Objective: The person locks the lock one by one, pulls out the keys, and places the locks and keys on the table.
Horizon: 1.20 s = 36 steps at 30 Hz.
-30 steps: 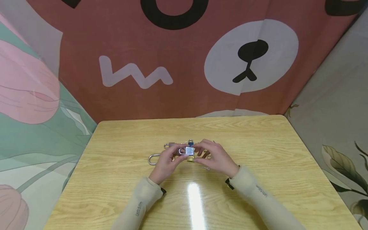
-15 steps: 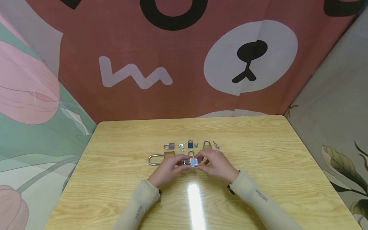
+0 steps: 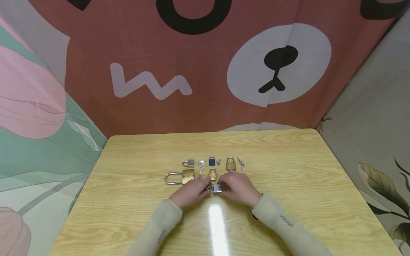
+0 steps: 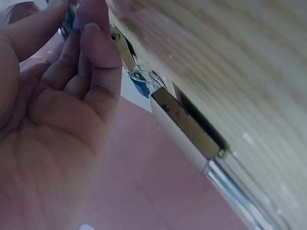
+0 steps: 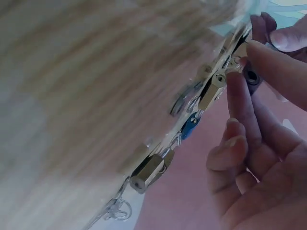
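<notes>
A small silver padlock (image 3: 217,188) lies sideways low over the table, its shackle pointing left, between my two hands. My left hand (image 3: 191,193) pinches it at the shackle end; in the left wrist view the fingertips (image 4: 99,45) cover most of it. From the other side, my right hand (image 3: 241,188) pinches the body between thumb and fingers. The right wrist view shows the padlock's dark end (image 5: 252,79) with a round hole. Just beyond it lies a small brass padlock (image 3: 213,175). A large brass padlock (image 3: 188,176) with a long shackle is beside the left hand.
Farther back lie a purplish padlock (image 3: 190,163), a blue padlock (image 3: 212,161) and another brass padlock (image 3: 230,164). Bunches of keys sit among them, such as one key bunch (image 3: 202,163) and another key set (image 3: 241,164). The wooden table (image 3: 128,213) meets a curtain (image 3: 205,117) behind.
Both hands have brought the silver padlock down and toward me, from over the small brass padlock to a spot in front of it. The other padlocks and keys have come into view.
</notes>
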### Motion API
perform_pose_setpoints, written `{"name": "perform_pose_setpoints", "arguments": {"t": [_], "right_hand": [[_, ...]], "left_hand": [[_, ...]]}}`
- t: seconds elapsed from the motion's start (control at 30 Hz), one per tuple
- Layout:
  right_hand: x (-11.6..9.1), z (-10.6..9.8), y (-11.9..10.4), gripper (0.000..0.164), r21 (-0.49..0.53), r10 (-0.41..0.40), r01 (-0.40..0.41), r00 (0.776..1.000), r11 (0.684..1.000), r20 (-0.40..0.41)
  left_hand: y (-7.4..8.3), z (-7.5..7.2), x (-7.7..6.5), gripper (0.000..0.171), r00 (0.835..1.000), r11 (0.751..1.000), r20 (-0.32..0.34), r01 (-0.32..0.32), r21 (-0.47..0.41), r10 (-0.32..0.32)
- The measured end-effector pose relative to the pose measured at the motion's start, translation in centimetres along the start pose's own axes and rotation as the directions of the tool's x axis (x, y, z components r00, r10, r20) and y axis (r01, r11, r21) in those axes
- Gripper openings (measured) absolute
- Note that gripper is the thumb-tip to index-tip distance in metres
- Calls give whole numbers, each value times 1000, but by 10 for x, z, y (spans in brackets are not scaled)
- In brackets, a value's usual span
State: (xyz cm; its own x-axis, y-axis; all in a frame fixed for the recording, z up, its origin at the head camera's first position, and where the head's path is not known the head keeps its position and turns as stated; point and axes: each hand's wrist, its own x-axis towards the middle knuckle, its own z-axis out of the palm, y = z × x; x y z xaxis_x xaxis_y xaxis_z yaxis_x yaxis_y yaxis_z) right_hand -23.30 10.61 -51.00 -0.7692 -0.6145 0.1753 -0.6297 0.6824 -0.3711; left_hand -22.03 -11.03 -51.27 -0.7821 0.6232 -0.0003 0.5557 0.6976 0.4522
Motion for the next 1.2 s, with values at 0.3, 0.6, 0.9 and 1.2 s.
{"name": "perform_pose_setpoints", "arguments": {"t": [0.3,0.6,0.9,1.2], "right_hand": [[1,4,-1,25,-39,22,-21,1000,999,21],[4,5,0,21,-35,20,-18,999,999,40],[6,4,1,20,-50,39,-37,999,998,34],[2,-4,2,27,-1,51,-51,998,999,21]], "left_hand": [[4,0,5,13,999,998,-52,-13,64,17],[8,2,8,12,997,997,-76,26,69,-20],[5,8,10,14,994,994,-103,35,99,-25],[3,1,1,23,989,992,-136,69,108,-55]]}}
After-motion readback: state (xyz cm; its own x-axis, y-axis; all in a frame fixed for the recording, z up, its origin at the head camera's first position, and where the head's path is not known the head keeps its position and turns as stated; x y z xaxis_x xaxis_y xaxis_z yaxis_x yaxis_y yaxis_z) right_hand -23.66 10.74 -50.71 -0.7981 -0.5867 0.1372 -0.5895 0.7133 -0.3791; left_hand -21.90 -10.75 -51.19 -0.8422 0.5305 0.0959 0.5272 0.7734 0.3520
